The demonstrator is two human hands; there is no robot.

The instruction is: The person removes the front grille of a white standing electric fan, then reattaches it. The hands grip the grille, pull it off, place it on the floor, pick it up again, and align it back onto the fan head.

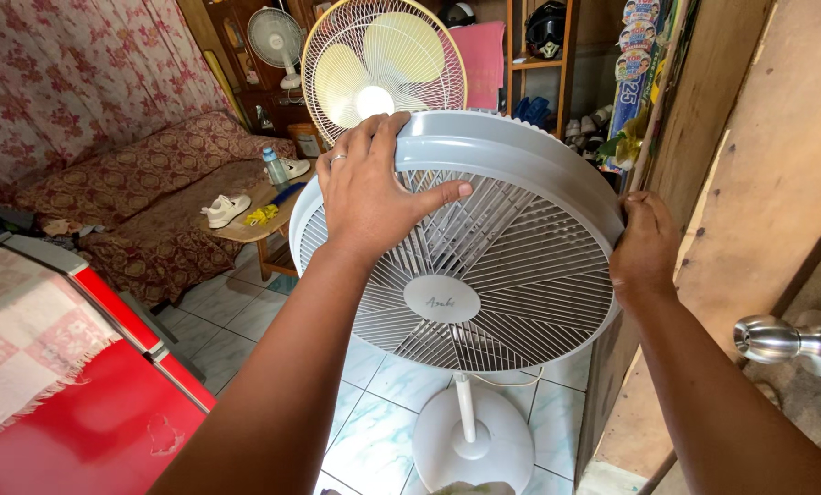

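A grey pedestal fan (484,266) stands in front of me, its round grille tilted up toward the camera. My left hand (369,188) lies on the top left of the grille, fingers curled over the grey rim, a ring on one finger. My right hand (644,247) grips the rim at its right edge. The fan's white pole and round base (472,440) rest on the tiled floor below.
A second fan with a cream grille (383,64) stands just behind. A red chest (89,403) with a patterned cloth sits at the lower left. A wooden door with a metal knob (791,339) is at the right. A floral sofa (144,202) and low table lie beyond.
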